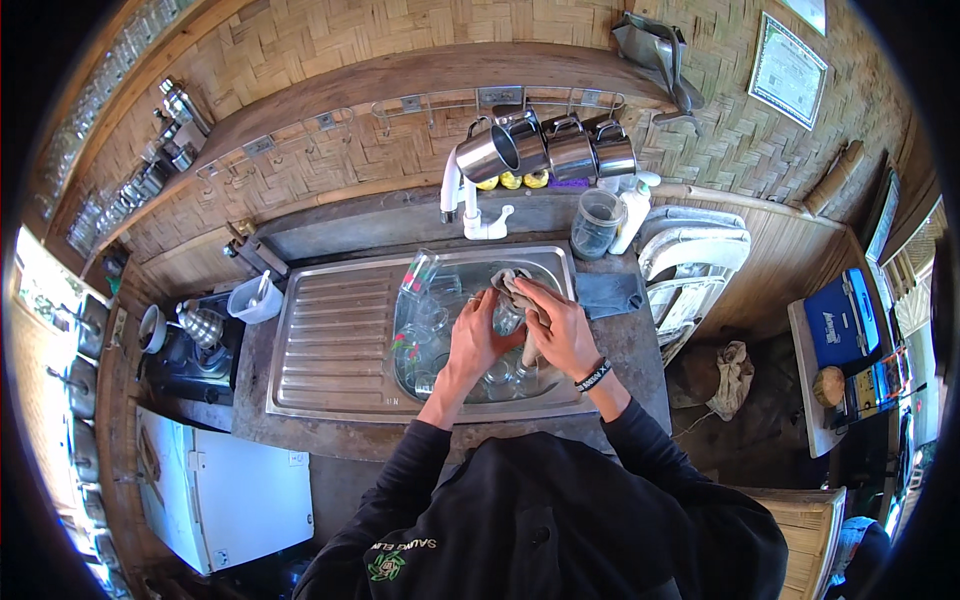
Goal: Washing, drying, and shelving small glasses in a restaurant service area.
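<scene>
Over the basin of a steel sink [567, 262], both my hands work close together. My left hand [474, 345] is closed around a clear drinking glass [507, 319]. A crumpled grey-brown cloth [511, 284] is pinched in my right hand [563, 335], against the far end of that glass. My fingers partly cover both things. Several clear glasses [428, 318] lie below in the basin, some on their sides. Among them, at the basin's left, are glasses with red and green patterns [420, 270].
Left of the basin is the ribbed drainboard [333, 335], with a white tub [255, 299] beyond it. Behind stand a white tap [486, 225], hanging steel mugs [573, 155], a clear jar [597, 225] and a white pump bottle [633, 215]. A dark cloth [610, 294] lies at the right, near folded white chairs [693, 262].
</scene>
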Demonstrator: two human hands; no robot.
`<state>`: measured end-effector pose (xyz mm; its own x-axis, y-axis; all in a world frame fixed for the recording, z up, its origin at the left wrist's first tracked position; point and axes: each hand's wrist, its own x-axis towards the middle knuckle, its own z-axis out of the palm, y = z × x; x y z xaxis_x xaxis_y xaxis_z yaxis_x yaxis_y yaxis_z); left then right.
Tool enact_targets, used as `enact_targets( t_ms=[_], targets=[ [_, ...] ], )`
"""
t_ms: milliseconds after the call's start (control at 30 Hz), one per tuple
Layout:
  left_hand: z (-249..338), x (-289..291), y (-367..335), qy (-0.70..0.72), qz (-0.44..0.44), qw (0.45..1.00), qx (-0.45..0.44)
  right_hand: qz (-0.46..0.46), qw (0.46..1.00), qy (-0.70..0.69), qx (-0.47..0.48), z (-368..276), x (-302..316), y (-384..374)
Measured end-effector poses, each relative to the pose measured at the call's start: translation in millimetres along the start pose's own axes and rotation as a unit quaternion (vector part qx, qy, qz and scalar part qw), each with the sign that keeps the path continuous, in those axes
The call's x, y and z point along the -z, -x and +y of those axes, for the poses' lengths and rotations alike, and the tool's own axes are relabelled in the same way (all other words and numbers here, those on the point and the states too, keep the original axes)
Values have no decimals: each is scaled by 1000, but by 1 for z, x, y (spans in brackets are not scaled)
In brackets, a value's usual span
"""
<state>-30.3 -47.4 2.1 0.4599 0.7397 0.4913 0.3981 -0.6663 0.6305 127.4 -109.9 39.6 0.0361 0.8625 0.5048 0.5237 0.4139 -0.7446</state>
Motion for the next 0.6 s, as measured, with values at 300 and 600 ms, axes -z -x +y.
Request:
enact_targets(
  t_ms=[300,600],
  targets=[
    [-7,-3,1,-106,5,994,4,-47,997,52,15,-3,-2,-1],
    [3,-7,1,-56,27,998,25,-40,998,37,41,1,3,10]
  ],
)
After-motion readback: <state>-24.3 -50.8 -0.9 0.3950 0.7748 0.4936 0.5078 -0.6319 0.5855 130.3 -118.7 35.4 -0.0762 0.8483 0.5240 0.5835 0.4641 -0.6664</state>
